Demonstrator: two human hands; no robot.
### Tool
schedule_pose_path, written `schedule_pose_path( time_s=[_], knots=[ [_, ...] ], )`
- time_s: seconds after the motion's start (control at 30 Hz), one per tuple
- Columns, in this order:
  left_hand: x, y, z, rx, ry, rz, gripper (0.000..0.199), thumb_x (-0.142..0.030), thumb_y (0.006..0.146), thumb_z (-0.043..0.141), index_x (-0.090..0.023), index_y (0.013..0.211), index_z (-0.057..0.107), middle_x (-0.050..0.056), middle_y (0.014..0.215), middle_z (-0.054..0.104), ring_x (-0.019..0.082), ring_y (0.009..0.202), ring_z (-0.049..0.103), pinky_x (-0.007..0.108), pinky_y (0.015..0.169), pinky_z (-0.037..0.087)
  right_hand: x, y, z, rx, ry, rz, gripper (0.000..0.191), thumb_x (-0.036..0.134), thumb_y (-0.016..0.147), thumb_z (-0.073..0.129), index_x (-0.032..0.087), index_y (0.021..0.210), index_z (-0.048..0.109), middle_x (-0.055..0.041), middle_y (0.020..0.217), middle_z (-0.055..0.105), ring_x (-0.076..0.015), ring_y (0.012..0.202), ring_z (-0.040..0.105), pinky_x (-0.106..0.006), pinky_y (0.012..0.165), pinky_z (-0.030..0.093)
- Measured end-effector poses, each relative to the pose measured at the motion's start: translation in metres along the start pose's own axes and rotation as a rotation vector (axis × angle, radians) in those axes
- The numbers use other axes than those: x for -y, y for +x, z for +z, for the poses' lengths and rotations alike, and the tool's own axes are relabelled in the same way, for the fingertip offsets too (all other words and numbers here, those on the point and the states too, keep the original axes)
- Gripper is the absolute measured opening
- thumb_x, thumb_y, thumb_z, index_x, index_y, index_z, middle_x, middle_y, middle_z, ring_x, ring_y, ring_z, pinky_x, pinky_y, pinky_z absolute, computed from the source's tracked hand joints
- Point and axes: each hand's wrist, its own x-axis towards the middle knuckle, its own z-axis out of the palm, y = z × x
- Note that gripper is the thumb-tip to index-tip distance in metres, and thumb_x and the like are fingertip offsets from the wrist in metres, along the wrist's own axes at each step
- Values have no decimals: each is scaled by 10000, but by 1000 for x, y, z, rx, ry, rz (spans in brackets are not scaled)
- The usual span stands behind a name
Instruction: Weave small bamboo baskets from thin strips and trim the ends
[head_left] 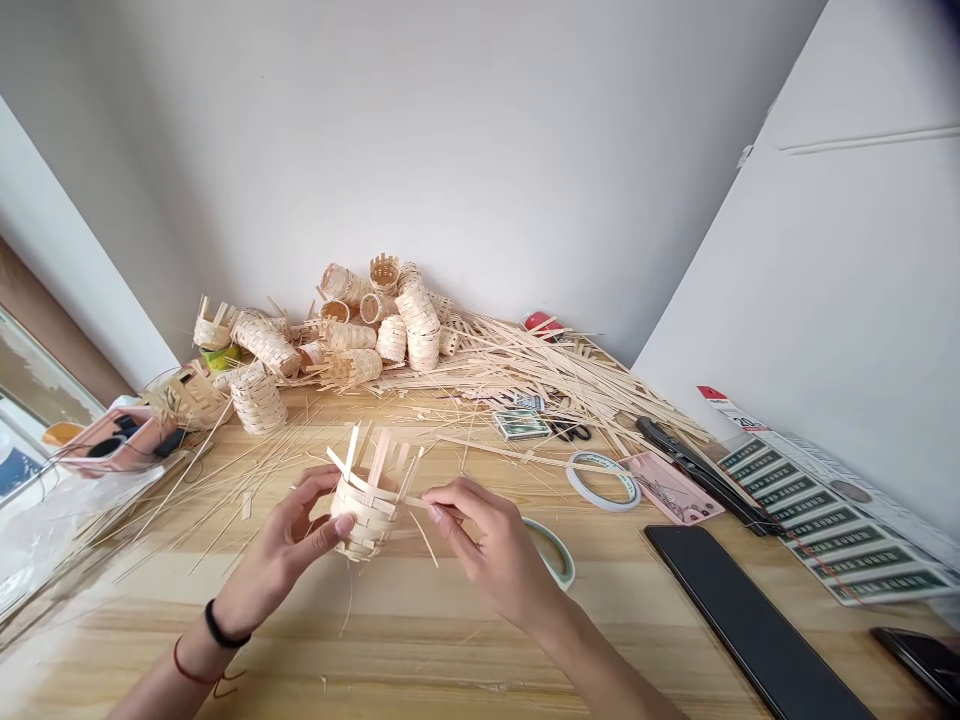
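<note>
A small woven basket (pixel 366 515) of pale wood strips is held above the table in front of me, its upright strips sticking up unevenly from the rim. My left hand (pixel 296 530) grips its left side, thumb on the front and fingers round the back. On the right, my right hand (pixel 484 535) pinches a flat wood strip (pixel 412 501) between thumb and fingers; the strip runs to the basket's upper right side. One thin strip (pixel 425 540) dangles below that hand. Behind the right wrist lies a roll of tape (pixel 559 560), partly covered.
Several woven baskets (pixel 420 320) are piled against the wall, beside a heap of loose wood strips (pixel 525 365). Rightward lie another tape roll (pixel 581 490), a pink card (pixel 667 487), a black utility knife (pixel 697 475) and a black phone (pixel 742 610). A pink container (pixel 120 445) stands left.
</note>
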Motion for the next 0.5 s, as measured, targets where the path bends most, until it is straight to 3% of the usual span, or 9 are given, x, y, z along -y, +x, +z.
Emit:
schedule_pose_path(
  time_s=[0.17,0.33,0.5],
  knots=[
    [7,0,1,-43,-40,-11,549,-456,947,723,-280,1413,489,112,1314,634,316,1303,558,392,925,584,1,1,0,9,-5,-3,177,179,1036,530,210,985,697,-24,830,666,-163,748,616,-285,691,483],
    [15,-2,-1,56,-105,21,727,-411,961,725,-358,1562,318,136,1460,574,337,1370,528,446,989,564,4,0,1,3,-3,-18,168,187,1034,538,211,975,694,-24,815,665,-160,727,621,-274,676,497],
    [20,-6,2,58,154,196,934,-311,832,873,-464,1579,333,111,1621,402,365,1404,499,483,1052,556,6,1,0,2,-3,-20,164,187,1035,538,211,976,688,-23,816,670,-161,734,628,-273,680,499]
  ],
)
